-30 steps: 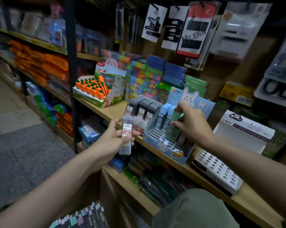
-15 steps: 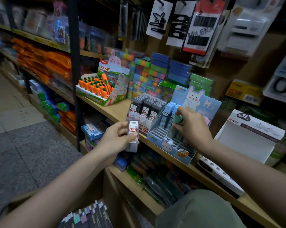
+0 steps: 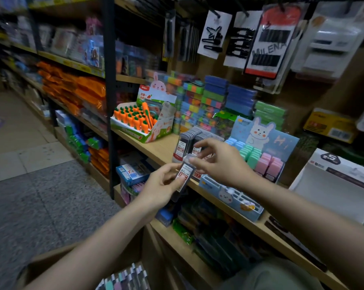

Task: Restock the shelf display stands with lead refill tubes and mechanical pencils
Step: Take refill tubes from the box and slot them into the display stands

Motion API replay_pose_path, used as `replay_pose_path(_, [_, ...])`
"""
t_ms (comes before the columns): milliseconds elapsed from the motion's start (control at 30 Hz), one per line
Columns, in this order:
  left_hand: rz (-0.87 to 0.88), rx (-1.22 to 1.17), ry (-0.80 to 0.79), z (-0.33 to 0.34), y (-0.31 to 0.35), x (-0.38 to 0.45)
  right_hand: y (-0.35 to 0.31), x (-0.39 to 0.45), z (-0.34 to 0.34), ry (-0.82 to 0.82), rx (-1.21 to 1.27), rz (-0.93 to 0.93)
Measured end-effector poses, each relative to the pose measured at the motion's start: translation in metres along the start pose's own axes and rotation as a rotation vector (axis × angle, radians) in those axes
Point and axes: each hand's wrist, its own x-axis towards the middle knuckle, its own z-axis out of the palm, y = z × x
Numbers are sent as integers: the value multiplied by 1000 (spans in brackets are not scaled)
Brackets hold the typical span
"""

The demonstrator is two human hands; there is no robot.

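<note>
So the left hand (image 3: 162,185) grips the lead refill tube (image 3: 184,174) upright; the right hand (image 3: 220,162), fingers loosely spread and holding nothing, is at its top end.

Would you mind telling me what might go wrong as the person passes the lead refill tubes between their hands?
1. The left hand holds the lead refill tubes in front of the shelf edge, and the right hand is only reaching their top; a fumbled handover could drop them toward the lower shelf.
2. The lead refill display stands just behind the right hand's fingers; a careless move might knock its packed rows.
</note>
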Motion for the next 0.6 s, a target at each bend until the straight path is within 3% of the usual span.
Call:
replay_pose_path(133, [26,34,5,-4,2,10,0,17,7,21,56,18])
replay_pose_path(333, [64,311,196,-25,-17,40,-2,67,-28,335,-71,-103])
replay_pose_path(600, [103,347,140,-25,-43,66,9,108,8,326,-233,-211])
